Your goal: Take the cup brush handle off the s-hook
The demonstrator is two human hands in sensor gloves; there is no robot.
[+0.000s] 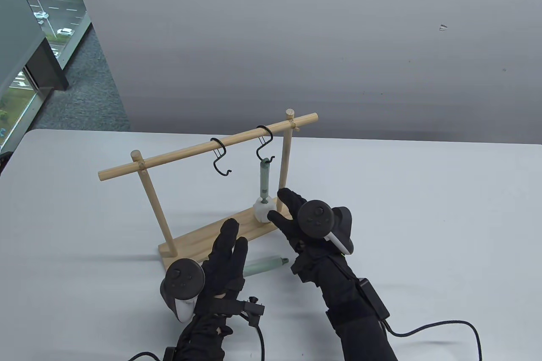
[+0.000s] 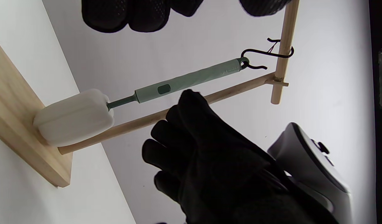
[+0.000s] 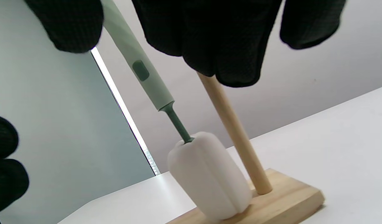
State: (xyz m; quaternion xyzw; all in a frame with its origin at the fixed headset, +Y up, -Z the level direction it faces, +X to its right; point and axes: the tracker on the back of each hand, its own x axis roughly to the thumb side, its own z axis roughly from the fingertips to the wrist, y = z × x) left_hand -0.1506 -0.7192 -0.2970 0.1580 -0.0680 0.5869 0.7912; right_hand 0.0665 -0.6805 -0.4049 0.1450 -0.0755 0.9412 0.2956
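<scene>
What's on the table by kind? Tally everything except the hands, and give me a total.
Wooden rack: 1
Black S-hooks: 2
Cup brush, hanging from the right hook, its sponge head close to the rack's base: 1
Loose green handle lying on the table: 1
Total: 5

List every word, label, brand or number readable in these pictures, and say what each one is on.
No text can be read in any view.
Brush handle: faint embossed marks near its hooked end, too small and blurred to read.
Tracker on the right hand: buttons only, no legible marking.
Wooden rack, hooks and table: no text at all.
</scene>
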